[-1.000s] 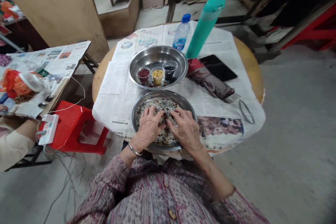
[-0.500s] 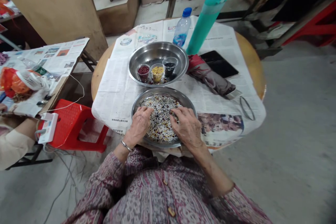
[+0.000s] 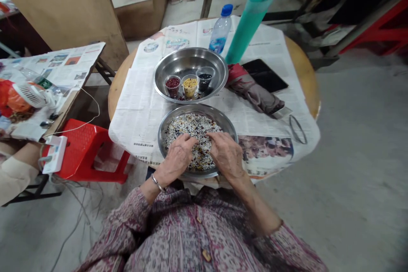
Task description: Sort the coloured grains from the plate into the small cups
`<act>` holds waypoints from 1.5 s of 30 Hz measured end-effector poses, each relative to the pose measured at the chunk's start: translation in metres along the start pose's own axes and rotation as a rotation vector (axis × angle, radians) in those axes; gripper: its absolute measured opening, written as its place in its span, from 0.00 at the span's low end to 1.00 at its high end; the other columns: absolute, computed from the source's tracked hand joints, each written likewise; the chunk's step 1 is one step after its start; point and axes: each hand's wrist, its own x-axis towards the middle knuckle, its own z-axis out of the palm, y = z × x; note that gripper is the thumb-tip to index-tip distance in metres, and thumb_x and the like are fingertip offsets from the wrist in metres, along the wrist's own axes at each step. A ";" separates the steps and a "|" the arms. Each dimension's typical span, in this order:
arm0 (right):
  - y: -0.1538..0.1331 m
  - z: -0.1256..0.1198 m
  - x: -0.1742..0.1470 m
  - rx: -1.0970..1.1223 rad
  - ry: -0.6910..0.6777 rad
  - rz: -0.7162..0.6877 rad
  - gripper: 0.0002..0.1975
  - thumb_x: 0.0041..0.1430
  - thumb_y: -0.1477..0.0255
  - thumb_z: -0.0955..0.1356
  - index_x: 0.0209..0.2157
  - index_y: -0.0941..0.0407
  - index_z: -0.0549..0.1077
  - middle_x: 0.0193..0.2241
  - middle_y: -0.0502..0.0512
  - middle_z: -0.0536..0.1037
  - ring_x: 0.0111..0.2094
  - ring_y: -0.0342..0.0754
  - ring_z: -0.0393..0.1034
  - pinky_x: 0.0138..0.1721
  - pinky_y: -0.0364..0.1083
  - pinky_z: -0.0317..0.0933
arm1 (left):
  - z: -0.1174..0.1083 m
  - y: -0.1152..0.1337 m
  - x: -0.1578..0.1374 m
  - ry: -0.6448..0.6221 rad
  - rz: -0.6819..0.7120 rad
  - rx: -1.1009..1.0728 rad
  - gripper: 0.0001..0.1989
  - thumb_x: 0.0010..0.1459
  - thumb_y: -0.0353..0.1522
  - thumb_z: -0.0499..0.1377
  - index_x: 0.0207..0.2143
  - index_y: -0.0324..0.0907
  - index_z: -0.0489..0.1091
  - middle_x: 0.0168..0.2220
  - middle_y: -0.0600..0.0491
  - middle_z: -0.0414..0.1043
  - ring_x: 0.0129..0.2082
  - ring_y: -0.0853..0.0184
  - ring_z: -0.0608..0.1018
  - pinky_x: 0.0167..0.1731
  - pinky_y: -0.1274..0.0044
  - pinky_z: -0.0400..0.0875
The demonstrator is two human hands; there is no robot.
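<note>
A steel basin [image 3: 162,129] at the table's near side holds a mixed layer of grains and beans [image 3: 191,129], white, black, yellow and dark red. My left hand [image 3: 181,153] is over the basin's near left part, fingertips drawn together at the grains. On the right side, my right hand [image 3: 225,153] is curled with its fingertips close together near the mix. Whatever either hand pinches is too small to make out. Behind stands a larger steel bowl [image 3: 185,57] with three clear cups: red beans [image 3: 172,85], yellow beans [image 3: 189,86] and black beans [image 3: 205,78].
Newspaper [image 3: 134,110] covers the round table. Toward the back right are a water bottle [image 3: 220,29], a tall teal bottle [image 3: 250,23], a folded umbrella [image 3: 255,91] and a black tablet [image 3: 265,75]. A red stool [image 3: 84,148] with a power strip [image 3: 55,154] stands left.
My left hand has moved right and slightly nearer me, toward the middle of the grains. My right hand stays almost in place, its fingers more curled together.
</note>
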 end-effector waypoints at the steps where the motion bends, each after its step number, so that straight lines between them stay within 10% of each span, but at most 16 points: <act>1: 0.000 0.000 0.000 -0.007 0.013 0.007 0.18 0.61 0.82 0.59 0.46 0.57 0.76 0.41 0.59 0.80 0.43 0.54 0.71 0.46 0.51 0.66 | 0.000 0.000 0.006 0.039 -0.006 0.019 0.16 0.65 0.22 0.47 0.46 0.43 0.71 0.42 0.50 0.71 0.45 0.64 0.72 0.50 0.72 0.70; 11: -0.001 0.001 0.003 0.155 0.199 0.112 0.22 0.59 0.82 0.57 0.49 0.57 0.75 0.45 0.63 0.78 0.48 0.53 0.72 0.52 0.53 0.67 | 0.008 -0.004 0.068 0.042 0.087 0.123 0.14 0.66 0.24 0.48 0.41 0.40 0.73 0.42 0.48 0.72 0.46 0.61 0.72 0.54 0.69 0.67; 25: -0.002 -0.007 0.005 0.301 0.327 0.195 0.17 0.62 0.79 0.59 0.44 0.56 0.76 0.40 0.60 0.79 0.43 0.52 0.74 0.49 0.53 0.68 | 0.005 -0.012 0.056 0.076 0.002 0.050 0.08 0.66 0.27 0.55 0.37 0.40 0.74 0.39 0.50 0.76 0.44 0.64 0.76 0.51 0.72 0.69; 45: 0.016 0.004 0.028 -0.287 -0.097 0.010 0.12 0.62 0.79 0.61 0.40 0.59 0.75 0.36 0.61 0.78 0.35 0.51 0.70 0.34 0.47 0.57 | 0.011 -0.023 -0.027 0.189 -0.072 -0.004 0.08 0.66 0.26 0.56 0.43 0.43 0.73 0.38 0.52 0.75 0.42 0.65 0.76 0.47 0.74 0.72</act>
